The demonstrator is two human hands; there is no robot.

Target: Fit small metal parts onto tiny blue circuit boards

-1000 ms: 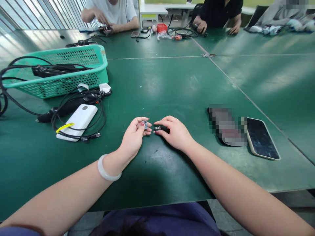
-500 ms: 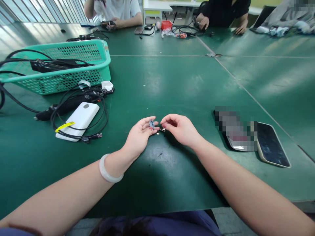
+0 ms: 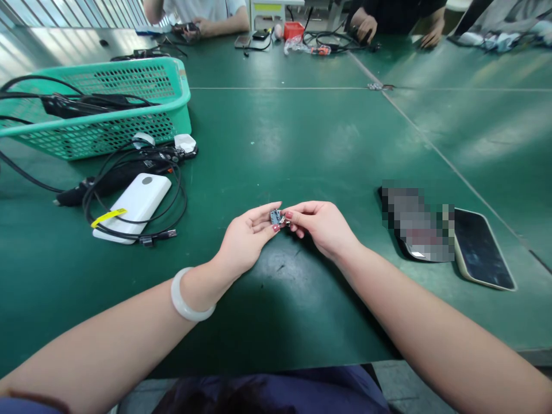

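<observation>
Above the green table (image 3: 293, 322), my left hand (image 3: 242, 240) is closed on a small grey-blue block (image 3: 275, 217) with dark slots, held at the fingertips. My right hand (image 3: 328, 229) meets it from the right, thumb and forefinger pinched together at the block's right edge. Between those fingertips shows a tiny shiny metal piece (image 3: 283, 220), too small to name more closely. The two hands' fingertips almost touch and partly cover both pieces.
Left stands a green basket (image 3: 183, 109) of black cables; before it lie a white power bank (image 3: 138, 198) and a coiled cable (image 3: 183, 201). Two phones, one blurred (image 3: 416, 224) and one dark-screened (image 3: 485, 247), lie right. Across the table, people's hands (image 3: 366, 26) rest near a red box (image 3: 294, 30).
My right hand has brought its metal piece against the block's right edge. My left hand has moved slightly right with the block. The view has tilted down a little.
</observation>
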